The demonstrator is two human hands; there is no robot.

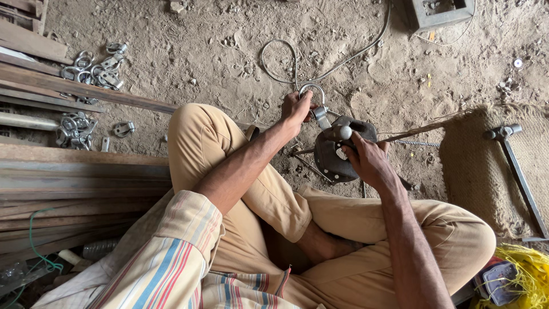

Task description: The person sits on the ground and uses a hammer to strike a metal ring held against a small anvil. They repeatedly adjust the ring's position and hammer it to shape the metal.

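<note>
Head view looks straight down on a person sitting cross-legged on a sandy floor, with a dark round metal block [337, 157] standing on the ground just past the knees. On top of the block, at its far edge, sits a small metal ring fitting [314, 100], a shiny loop joined to a flat plate. The left hand [296, 109] is closed around the loop, fingers pinching the near side of the ring and holding it down on the block. The right hand [366, 157] is wrapped in a fist around a tool with a rounded metal head [342, 133], which rests over the top of the block, just beside the plate of the fitting; whether the head touches the plate cannot be told. A grey cable [297, 57] curls across the sand beyond the block. Far to the left of the block, a heap of similar ring fittings [94, 71] lies among long wooden planks [80, 166]. To the right of the block a coarse woven mat [492, 166] covers the ground, with a metal bar [517, 171] lying across it. A thin rod [423, 129] runs from the block toward the mat.
</note>
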